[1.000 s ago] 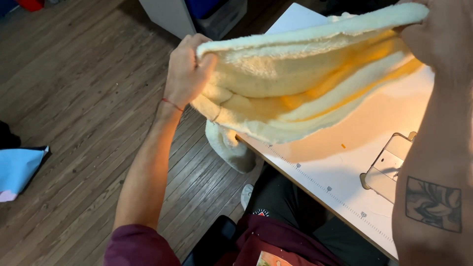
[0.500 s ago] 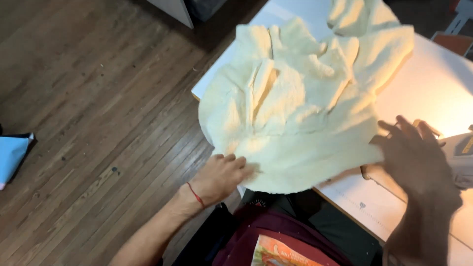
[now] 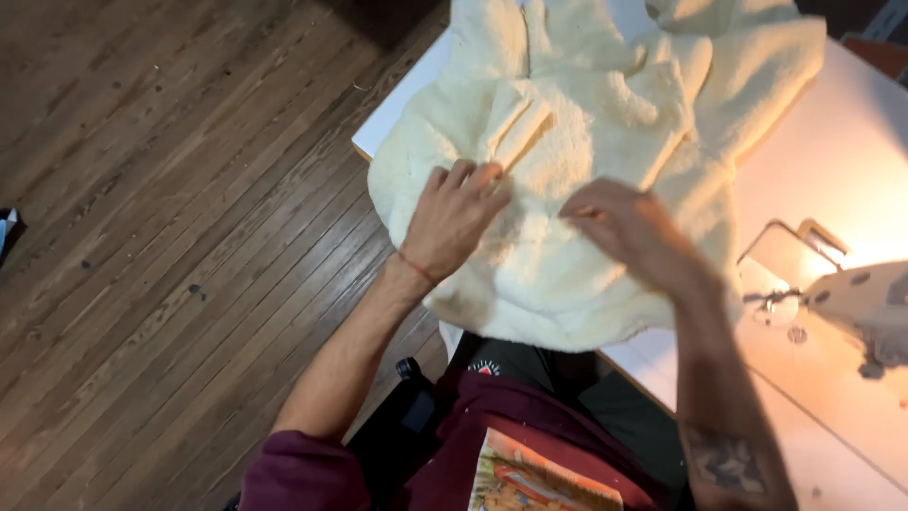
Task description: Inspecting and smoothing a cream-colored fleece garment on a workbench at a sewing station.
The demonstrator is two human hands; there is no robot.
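Observation:
A cream fleece garment lies spread over the near corner of a white table, its lower edge hanging off toward my lap. My left hand rests flat on the fleece, fingers together, just below a narrow flap or pocket strip. My right hand presses on the fabric a little to the right, fingers bent and pinching at the pile near its fingertips. Whether it actually grips a fold is unclear.
A sewing machine head with its lamp lit stands at the right on the table. Dark wooden floorboards fill the left side. A bit of blue cloth shows at the far left edge.
The fleece, held up folded between both hands a second ago, has been spread flat on the table. Both hands have come onto its middle.

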